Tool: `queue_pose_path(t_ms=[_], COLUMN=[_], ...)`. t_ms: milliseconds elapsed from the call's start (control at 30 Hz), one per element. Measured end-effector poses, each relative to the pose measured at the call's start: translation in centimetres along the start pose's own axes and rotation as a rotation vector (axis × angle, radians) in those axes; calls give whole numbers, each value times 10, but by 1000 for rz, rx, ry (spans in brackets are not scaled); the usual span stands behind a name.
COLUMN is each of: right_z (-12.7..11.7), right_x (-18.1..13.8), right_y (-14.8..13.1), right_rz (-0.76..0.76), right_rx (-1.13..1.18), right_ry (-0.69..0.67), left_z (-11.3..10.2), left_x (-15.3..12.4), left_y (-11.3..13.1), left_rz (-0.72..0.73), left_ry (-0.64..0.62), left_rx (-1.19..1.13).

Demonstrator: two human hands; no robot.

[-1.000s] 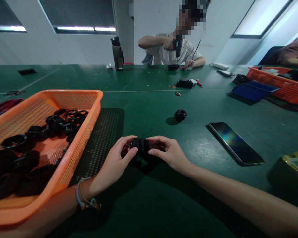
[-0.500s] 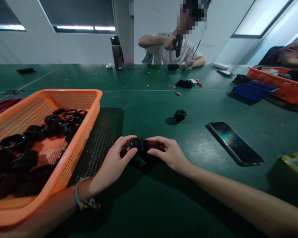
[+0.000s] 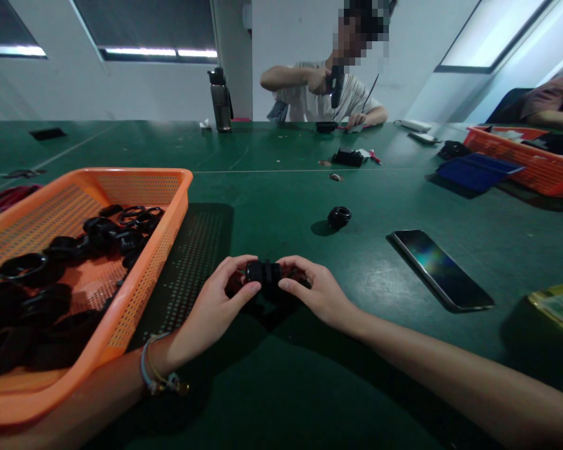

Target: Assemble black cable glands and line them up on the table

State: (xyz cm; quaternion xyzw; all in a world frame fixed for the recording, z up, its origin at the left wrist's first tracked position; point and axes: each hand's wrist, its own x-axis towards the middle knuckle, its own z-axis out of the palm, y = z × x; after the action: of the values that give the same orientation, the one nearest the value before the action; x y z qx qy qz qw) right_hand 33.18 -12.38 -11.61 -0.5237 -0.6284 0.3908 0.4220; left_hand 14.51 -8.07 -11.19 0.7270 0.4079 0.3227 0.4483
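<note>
Just above the green table, a black plastic cable gland lies sideways between my two hands. My left hand pinches its left end between thumb and fingers. Closed round the right end is my right hand, its thumb and fingertips at the threaded part. The far fingers of both hands are partly hidden. Another black cable gland part rests on the table beyond my right hand. To the left stands an orange basket holding several black gland parts and ring nuts.
A phone lies right of my right hand, with a yellow-rimmed box beyond it. Farther off are a blue tray, a red-orange basket and a bottle. Across the table a person holds a power driver.
The view has shifted very slightly. Both hands keep their grip on the cable gland, with only a tiny movement of the right hand's fingers.
</note>
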Motion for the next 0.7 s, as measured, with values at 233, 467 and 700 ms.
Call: queue_pose_path(t_ms=[233, 467, 700], right_z=[4, 7, 6], right_x=[-4, -7, -7], right_y=[-1, 3, 2], right_rz=[-217, -351, -359], right_rx=[-258, -424, -481], right_ry=[-15, 51, 24], left_z=[-3, -5, -5], left_x=[0, 1, 1], left_y=[0, 2, 2], left_rz=[12, 19, 55], left_ry=[-122, -177, -180], left_rx=[69, 108, 114])
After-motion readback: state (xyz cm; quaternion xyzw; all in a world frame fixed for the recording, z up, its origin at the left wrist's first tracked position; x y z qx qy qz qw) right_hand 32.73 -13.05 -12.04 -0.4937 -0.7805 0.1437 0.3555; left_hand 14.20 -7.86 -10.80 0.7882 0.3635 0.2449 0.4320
